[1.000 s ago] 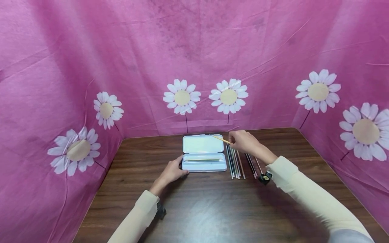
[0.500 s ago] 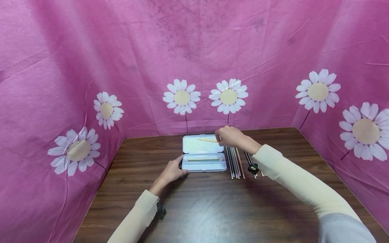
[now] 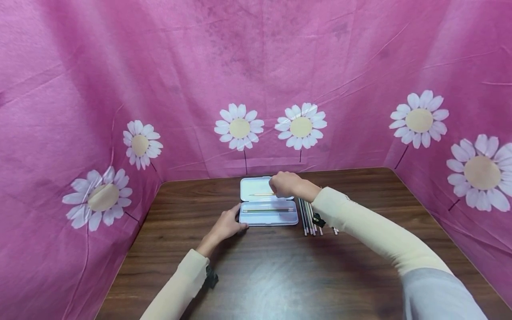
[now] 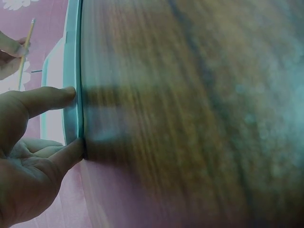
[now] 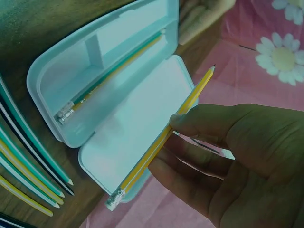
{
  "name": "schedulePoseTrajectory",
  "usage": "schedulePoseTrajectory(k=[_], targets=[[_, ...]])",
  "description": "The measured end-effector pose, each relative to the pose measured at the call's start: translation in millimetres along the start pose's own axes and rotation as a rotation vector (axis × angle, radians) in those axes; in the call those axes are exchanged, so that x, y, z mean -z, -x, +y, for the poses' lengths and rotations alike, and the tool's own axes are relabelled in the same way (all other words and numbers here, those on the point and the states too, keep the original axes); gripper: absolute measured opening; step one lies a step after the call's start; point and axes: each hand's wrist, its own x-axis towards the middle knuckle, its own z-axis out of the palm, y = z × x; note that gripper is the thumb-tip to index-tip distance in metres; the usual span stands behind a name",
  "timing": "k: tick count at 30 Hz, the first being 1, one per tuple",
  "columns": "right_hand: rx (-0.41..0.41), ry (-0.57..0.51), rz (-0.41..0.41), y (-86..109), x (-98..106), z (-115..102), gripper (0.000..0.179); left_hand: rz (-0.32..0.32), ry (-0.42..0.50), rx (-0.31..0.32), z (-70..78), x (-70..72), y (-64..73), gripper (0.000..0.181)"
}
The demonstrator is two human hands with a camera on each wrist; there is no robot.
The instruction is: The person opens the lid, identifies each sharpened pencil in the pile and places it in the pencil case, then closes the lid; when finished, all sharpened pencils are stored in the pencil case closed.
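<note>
A white pencil case [image 3: 269,224] lies with its lid [image 3: 256,186] folded back. My left hand [image 3: 226,224] holds its near left corner, thumb on the front edge and fingers along the end. Over the lid, my right hand [image 3: 285,184] pinches a yellow pencil [image 5: 149,154] between thumb and fingers, the sharpened tip pointing left in the head view. In the right wrist view, a green pencil [image 5: 128,58] and a yellow one lie side by side in the case's long compartment. The short front compartments beside them show bare white plastic.
Several loose pencils [image 3: 307,222] lie in a row on the wooden table [image 3: 272,271], right of the case; my right forearm covers some. A pink cloth [image 3: 256,53] with white daisies hangs behind the table and along both sides.
My right hand has carried the yellow pencil leftward from above the loose pencils to over the lid, then lowered it a little. The left hand and case have stayed put.
</note>
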Motion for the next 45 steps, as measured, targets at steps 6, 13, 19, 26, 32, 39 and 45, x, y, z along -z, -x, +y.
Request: schedulePoseTrajectory(k=[6, 13, 19, 26, 32, 39, 45], targets=[[0.017, 0.03, -0.027, -9.0, -11.8, -7.7, 0.015, 0.004, 0.006, -0.001, 0.9, 0.7, -0.8, 0.085], [0.005, 0.031, -0.036, -17.5, -30.7, -15.4, 0.018, -0.004, 0.02, 0.006, 0.5, 0.2, 0.1, 0.084], [0.017, 0.037, 0.0, -22.3, -47.9, -20.2, 0.02, -0.005, 0.016, 0.005, -0.3, 0.2, 1.3, 0.084], [0.025, 0.067, 0.052, -28.1, -65.6, -20.0, 0.022, -0.007, 0.03, 0.004, 0.1, 1.1, 0.8, 0.083], [0.025, 0.139, 0.099, -26.0, -75.1, -22.8, 0.014, -0.009, 0.028, 0.015, 0.7, 0.9, 0.6, 0.084], [0.058, 0.186, 0.114, -18.9, -77.1, -27.4, 0.015, -0.001, 0.024, 0.009, 1.9, 0.6, 1.1, 0.084], [0.061, 0.153, 0.099, -17.6, -77.4, -27.8, 0.014, -0.007, 0.024, 0.021, 2.9, 0.7, 0.8, 0.083]])
